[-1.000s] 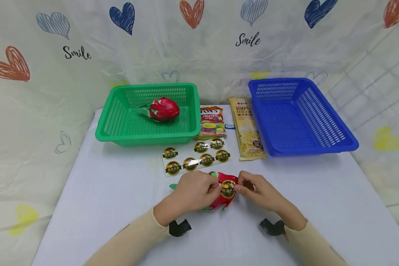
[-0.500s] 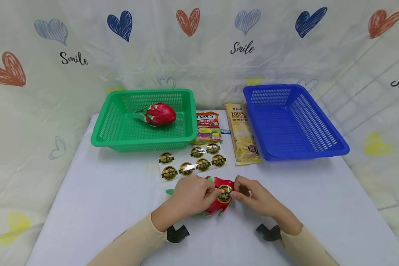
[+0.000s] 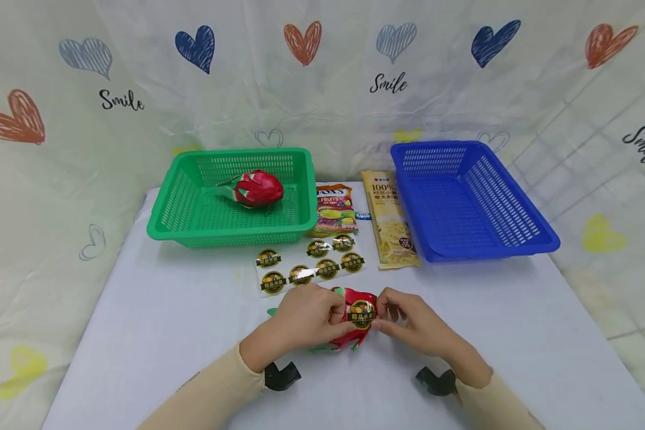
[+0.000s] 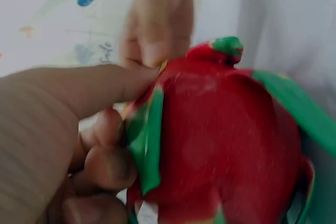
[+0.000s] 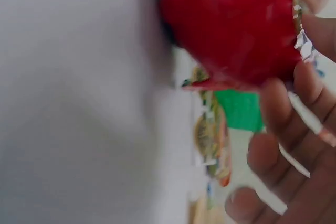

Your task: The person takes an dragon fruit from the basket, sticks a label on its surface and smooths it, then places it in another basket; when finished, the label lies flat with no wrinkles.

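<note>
A red dragon fruit with green leaf tips lies in front of the person in the head view, a round black-and-gold sticker on its upper side. The left hand grips the fruit from the left, thumb at the sticker's left edge. From the right, the right hand holds the fruit's end with bent fingers, its thumb at the sticker's right edge. In the left wrist view the left thumb lies along the fruit. The right wrist view shows fingertips against the fruit, the sticker edge-on.
Behind the hands lies a sheet of several round stickers. A green basket holds another dragon fruit. A candy bag and a noodle pack lie between it and a blue basket.
The head view has tilted up, so the scene sits lower. The left thumb has shifted slightly down along the sticker's edge, and more of the sticker shows. Both hands stay at the fruit.
</note>
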The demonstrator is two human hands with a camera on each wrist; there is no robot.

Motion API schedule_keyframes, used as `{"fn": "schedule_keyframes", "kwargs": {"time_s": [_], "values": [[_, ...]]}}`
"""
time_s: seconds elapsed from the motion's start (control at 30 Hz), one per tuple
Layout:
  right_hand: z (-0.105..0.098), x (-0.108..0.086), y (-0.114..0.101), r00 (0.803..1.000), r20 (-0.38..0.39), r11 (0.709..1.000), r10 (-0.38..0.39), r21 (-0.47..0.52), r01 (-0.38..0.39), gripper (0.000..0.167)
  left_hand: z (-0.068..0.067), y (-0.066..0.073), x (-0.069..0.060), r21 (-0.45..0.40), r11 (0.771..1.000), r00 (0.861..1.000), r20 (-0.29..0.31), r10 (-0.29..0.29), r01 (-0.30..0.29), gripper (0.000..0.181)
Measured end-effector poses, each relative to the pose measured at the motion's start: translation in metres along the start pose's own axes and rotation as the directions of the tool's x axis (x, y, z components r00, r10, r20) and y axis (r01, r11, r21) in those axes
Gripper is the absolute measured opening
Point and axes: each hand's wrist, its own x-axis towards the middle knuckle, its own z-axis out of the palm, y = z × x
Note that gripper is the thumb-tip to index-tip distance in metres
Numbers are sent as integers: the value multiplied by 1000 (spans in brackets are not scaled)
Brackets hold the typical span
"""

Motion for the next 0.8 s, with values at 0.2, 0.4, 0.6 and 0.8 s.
{"fn": "schedule_keyframes", "kwargs": {"time_s": [0.2, 0.4, 0.6, 0.8], "values": [[4, 10, -30, 993, -118, 966, 30, -250, -59, 56, -16, -15, 9, -206, 979, 994, 111, 21, 2, 35], [24, 22, -47, 999, -43, 916, 12, -400, -28, 96, -35, -38, 46, -382, 913, 985, 149, -92, 143, 31], [40, 27, -53, 996, -86, 873, -4, -487, -39, 96, -42, -51, 108, -520, 789, 943, 228, -242, 328, 31], [41, 24, -60, 997, -80, 893, -6, -449, -30, 88, -38, -49, 170, -580, 697, 905, 312, -289, 422, 35]]}}
